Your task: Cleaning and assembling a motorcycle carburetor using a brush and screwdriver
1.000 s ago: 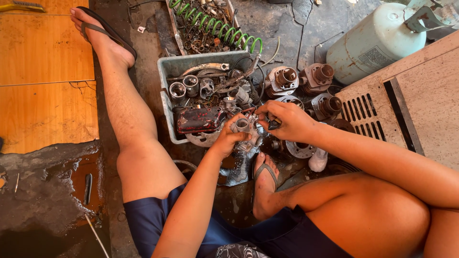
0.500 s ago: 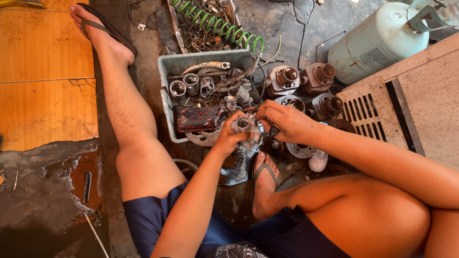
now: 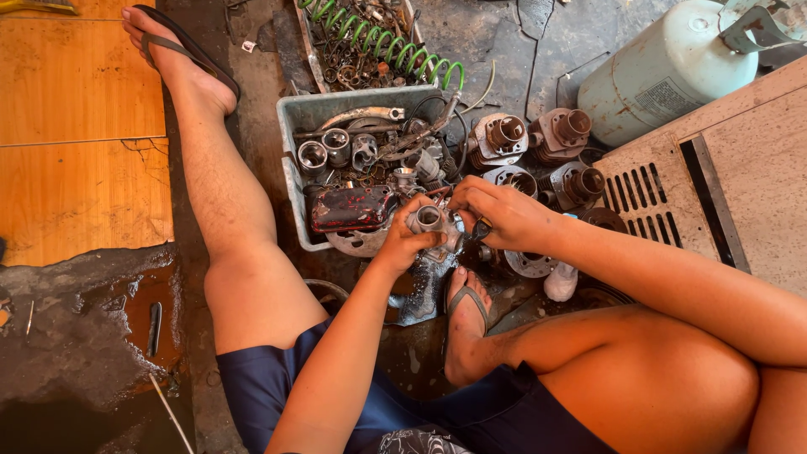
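Oil-stained concrete floor (image 3: 92, 336) served as the workshop, where a seated person gripped a small metal carburettor body (image 3: 430, 225) in the left hand (image 3: 403, 240) above a grey plastic tub (image 3: 296, 181) of engine parts. The right hand (image 3: 496, 214) was clenched on a slim tool (image 3: 481, 230) at the part's side. Several cylinders (image 3: 538, 143) lay just beside the tub, apparently untouched; the work looked midway.
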